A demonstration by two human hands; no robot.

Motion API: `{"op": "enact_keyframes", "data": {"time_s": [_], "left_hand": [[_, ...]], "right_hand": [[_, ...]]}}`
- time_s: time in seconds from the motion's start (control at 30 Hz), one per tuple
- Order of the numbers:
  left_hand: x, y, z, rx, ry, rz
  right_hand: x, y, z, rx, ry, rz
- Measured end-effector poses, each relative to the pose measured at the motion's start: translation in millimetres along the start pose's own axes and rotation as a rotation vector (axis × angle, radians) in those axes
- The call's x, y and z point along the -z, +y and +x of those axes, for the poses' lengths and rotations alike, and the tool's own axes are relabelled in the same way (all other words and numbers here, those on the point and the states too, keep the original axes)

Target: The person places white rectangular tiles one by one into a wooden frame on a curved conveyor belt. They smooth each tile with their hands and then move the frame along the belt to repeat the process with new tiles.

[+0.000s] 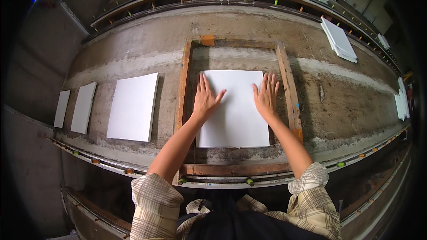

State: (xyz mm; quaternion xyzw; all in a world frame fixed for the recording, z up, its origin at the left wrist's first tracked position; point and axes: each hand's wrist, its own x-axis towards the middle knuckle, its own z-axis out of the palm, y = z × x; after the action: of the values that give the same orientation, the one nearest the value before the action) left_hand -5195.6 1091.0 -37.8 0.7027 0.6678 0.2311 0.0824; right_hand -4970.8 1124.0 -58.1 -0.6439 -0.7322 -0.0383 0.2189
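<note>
A stack of white sheets (235,120) lies on the worktable, inside a wooden frame (182,86) that surrounds it on all sides. My left hand (206,99) rests on the left edge of the white stack, fingers stretched out and thumb spread inward. On the opposite edge lies my right hand (266,96), also flat, its fingers apart and partly past the sheet's side. Neither hand grips anything. Whether the frame carries a mesh cannot be made out.
Left on the long stained table (338,93) lie a large white stack (132,107) and two smaller-looking ones (83,108). Another white pile (339,40) sits at the far right. Rails with green and orange pegs (250,182) run along the table's near and far edges.
</note>
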Motion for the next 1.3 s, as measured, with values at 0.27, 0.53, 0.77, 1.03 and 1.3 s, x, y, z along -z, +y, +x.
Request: {"op": "enact_keyframes", "data": {"time_s": [0.27,0.53,0.77,1.03,1.3], "left_hand": [[15,3,-70,-0.143,-0.071,0.085],[47,28,-106,-0.296,-0.456,0.259],[78,-35,-99,0.14,-0.014,-0.06],[99,-41,-86,0.025,0.048,-0.583],[135,31,-50,-0.092,0.027,-0.436]], "right_hand": [[41,-10,-60,0.281,-0.15,0.052],[77,-10,-92,0.355,-0.424,-0.025],[127,45,-92,-0.323,-0.365,0.023],[124,55,-67,-0.583,-0.497,0.137],[154,104,-52,-0.557,-0.371,0.19]]}}
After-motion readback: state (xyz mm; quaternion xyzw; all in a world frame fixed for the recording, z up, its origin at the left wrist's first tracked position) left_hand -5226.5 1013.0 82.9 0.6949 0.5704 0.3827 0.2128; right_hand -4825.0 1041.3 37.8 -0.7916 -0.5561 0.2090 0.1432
